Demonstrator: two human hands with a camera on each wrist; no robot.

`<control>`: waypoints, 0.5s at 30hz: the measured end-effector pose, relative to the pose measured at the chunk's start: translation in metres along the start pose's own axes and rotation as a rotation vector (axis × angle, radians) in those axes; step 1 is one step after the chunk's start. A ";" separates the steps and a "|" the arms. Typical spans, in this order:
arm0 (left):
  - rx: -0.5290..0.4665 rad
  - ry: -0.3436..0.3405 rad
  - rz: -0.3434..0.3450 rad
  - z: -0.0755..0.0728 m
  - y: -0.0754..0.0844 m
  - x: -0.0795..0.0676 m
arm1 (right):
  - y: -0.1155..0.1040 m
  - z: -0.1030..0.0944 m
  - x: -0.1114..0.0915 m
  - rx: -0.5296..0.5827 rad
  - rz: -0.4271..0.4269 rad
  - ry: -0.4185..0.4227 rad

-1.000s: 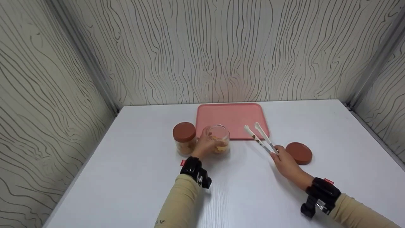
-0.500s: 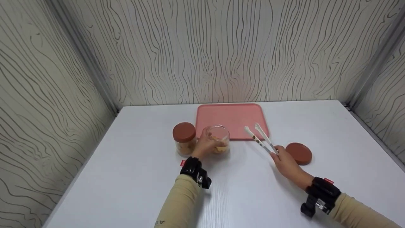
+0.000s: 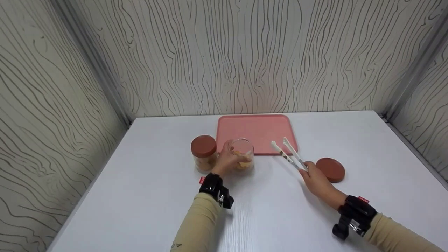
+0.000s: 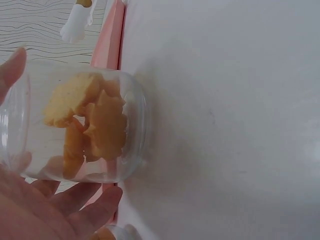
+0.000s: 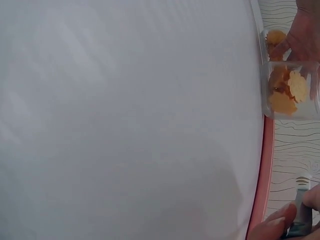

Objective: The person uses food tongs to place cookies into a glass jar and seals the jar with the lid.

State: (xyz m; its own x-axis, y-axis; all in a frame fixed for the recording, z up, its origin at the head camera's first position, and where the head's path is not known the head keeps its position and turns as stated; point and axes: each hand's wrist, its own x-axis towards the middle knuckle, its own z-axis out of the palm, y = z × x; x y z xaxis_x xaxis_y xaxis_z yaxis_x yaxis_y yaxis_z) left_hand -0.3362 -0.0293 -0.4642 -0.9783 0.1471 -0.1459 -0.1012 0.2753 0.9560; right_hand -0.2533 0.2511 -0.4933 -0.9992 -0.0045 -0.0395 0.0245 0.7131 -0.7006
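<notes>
My left hand (image 3: 229,161) grips an uncovered clear jar (image 3: 247,150) standing on the table, its thumb and fingers round the glass. Several scalloped, golden cookies (image 4: 107,125) lie in the bottom of that jar in the left wrist view. To the right, my right hand (image 3: 316,180) holds a pair of tongs (image 3: 292,150) by the grey handles. The white tips are spread apart with nothing between them, over the near right part of the pink tray. Just left of the left hand stands a second jar (image 3: 204,162) with a brown lid (image 3: 203,146) on it and cookies inside.
A pink tray (image 3: 255,129) lies at the back of the white table (image 3: 157,196), behind the jars. One loose brown lid (image 3: 330,169) rests on the table beside the right hand. Patterned panels (image 3: 245,59) rise behind the table and at both sides.
The tong tips have dipped slightly toward me. Both hands otherwise stay in place, and the jars, lid and tray have not moved.
</notes>
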 end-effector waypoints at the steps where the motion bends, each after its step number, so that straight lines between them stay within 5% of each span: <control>1: 0.004 -0.001 0.004 0.000 0.000 0.000 | 0.000 0.000 0.000 -0.006 -0.010 0.007; 15: -0.014 -0.004 -0.010 -0.001 0.000 0.000 | 0.004 0.000 0.000 -0.043 -0.025 0.003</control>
State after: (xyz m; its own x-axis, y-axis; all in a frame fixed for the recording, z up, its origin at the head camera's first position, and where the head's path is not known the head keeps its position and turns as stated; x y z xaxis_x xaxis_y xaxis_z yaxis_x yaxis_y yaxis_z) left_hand -0.3358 -0.0300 -0.4642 -0.9764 0.1484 -0.1568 -0.1138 0.2637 0.9579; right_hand -0.2535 0.2544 -0.4961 -0.9996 -0.0205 -0.0201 -0.0017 0.7420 -0.6704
